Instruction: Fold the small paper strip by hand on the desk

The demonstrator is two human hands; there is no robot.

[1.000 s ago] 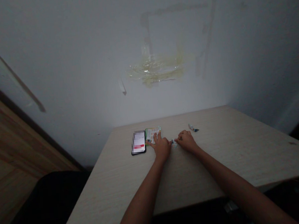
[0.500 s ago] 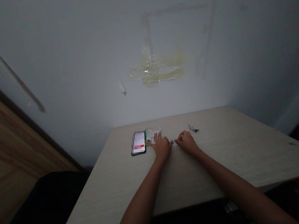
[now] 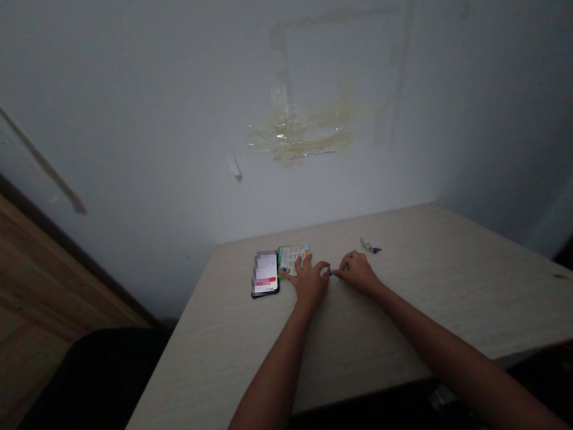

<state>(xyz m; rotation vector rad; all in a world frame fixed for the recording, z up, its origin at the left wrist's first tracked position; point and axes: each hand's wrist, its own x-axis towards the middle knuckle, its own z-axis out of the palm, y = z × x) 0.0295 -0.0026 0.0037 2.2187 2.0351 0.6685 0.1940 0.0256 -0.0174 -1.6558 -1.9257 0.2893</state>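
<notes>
Both my arms reach out over a pale wooden table (image 3: 425, 310). My left hand (image 3: 310, 281) rests partly on a green printed packet (image 3: 293, 255), its thumb and forefinger pinched toward a tiny light-coloured piece (image 3: 332, 274). My right hand (image 3: 356, 270) is curled, fingers pinched on the same small piece from the right. The piece is too small and dim to name. The two hands nearly touch.
A phone (image 3: 265, 273) with a lit screen lies left of the packet. A small torn wrapper scrap (image 3: 371, 247) sits behind my right hand. A white wall with tape residue (image 3: 300, 137) rises behind the table. A dark chair (image 3: 77, 400) stands at the left.
My left thumb and forefinger have drawn in toward my right hand's fingertips, closing the gap over the small piece. The arms stay where they were.
</notes>
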